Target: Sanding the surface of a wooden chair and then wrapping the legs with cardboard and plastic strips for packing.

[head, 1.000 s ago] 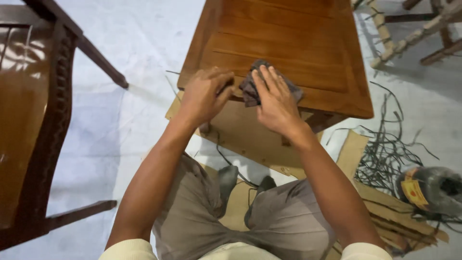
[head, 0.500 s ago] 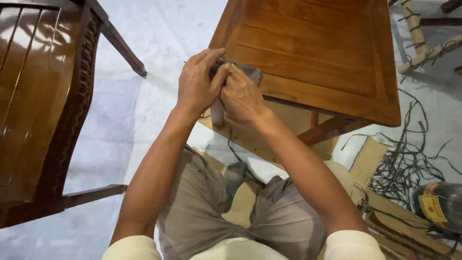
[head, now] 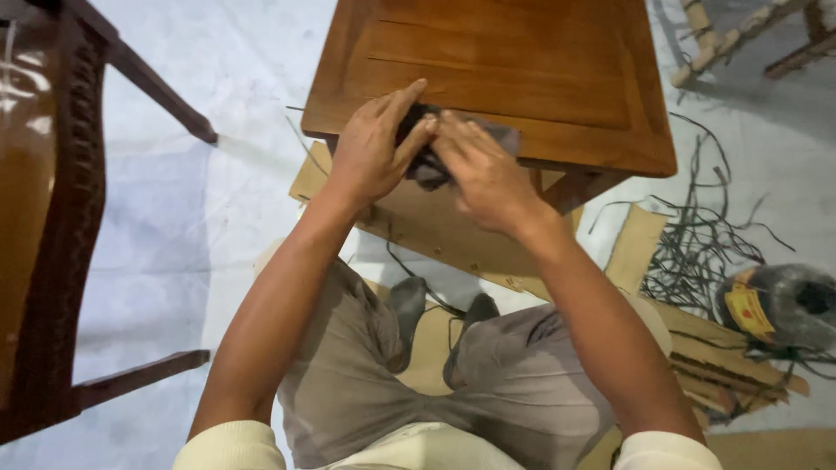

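Observation:
A small varnished wooden table [head: 514,78] stands on the floor in front of me. At its near edge both hands meet on a dark grey cloth [head: 428,161]. My left hand [head: 373,152] grips the cloth from the left, fingers curled over it. From the right, my right hand [head: 483,174] presses on the cloth with fingers laid flat. Most of the cloth is hidden under the hands. My knees in grey trousers sit below.
A dark glossy wooden chair [head: 52,218] stands at the left on a pale floor sheet [head: 218,209]. Cardboard pieces [head: 435,226] lie under the table. At the right are tangled dark strips [head: 705,252], a wrapped round bundle [head: 779,305] and rough wooden legs [head: 731,35].
The hands and cloth have stayed at the table's near edge, with the cloth now bunched lower between them. The view has swung, shifting the table left and the chair out to the frame edge.

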